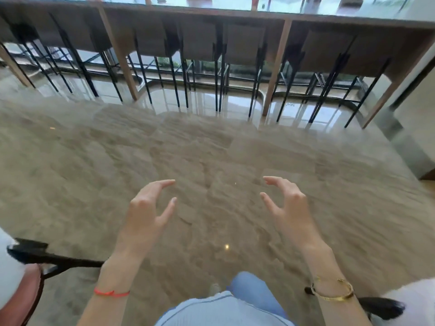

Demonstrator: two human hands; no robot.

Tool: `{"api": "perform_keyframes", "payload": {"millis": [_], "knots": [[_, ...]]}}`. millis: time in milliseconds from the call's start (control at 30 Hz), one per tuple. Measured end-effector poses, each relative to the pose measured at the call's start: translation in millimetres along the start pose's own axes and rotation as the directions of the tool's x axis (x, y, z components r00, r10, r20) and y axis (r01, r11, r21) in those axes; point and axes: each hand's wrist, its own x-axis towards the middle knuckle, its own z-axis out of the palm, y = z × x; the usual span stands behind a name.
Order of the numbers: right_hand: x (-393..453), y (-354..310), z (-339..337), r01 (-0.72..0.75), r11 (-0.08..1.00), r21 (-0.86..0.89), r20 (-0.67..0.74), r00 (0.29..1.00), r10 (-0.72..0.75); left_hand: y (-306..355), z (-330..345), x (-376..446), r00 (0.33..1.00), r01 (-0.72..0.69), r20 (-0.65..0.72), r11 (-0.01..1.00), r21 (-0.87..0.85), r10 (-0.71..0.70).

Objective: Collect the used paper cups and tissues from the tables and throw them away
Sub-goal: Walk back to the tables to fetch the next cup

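No paper cup or tissue shows in this view. My left hand (pixel 148 208) and my right hand (pixel 287 203) are both raised in front of me over the glossy beige floor, fingers loosely curved toward each other, each holding nothing. A red string circles my left wrist and a gold bangle my right. Between my arms I see my light blue top and jeans.
A long wooden counter (pixel 306 18) runs across the far side, with several grey stools (pixel 200 43) on black legs tucked under it. A black chair base (pixel 35 255) and a reddish seat lie at lower left. Another dark chair foot (pixel 381 307) sits at lower right.
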Motion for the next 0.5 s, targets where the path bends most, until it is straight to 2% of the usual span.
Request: {"api": "perform_keyframes", "payload": {"millis": [300, 500], "knots": [[174, 32, 64, -0.021, 1.000, -0.001, 0.041, 0.999, 0.021, -57, 43, 171, 0.999, 0.025, 0.040, 0.999, 0.025, -0.026], [329, 54, 101, 0.009, 1.000, -0.007, 0.070, 0.997, -0.009, -91, 78, 314, 1.000, 0.025, 0.014, 0.999, 0.022, -0.025]]}}
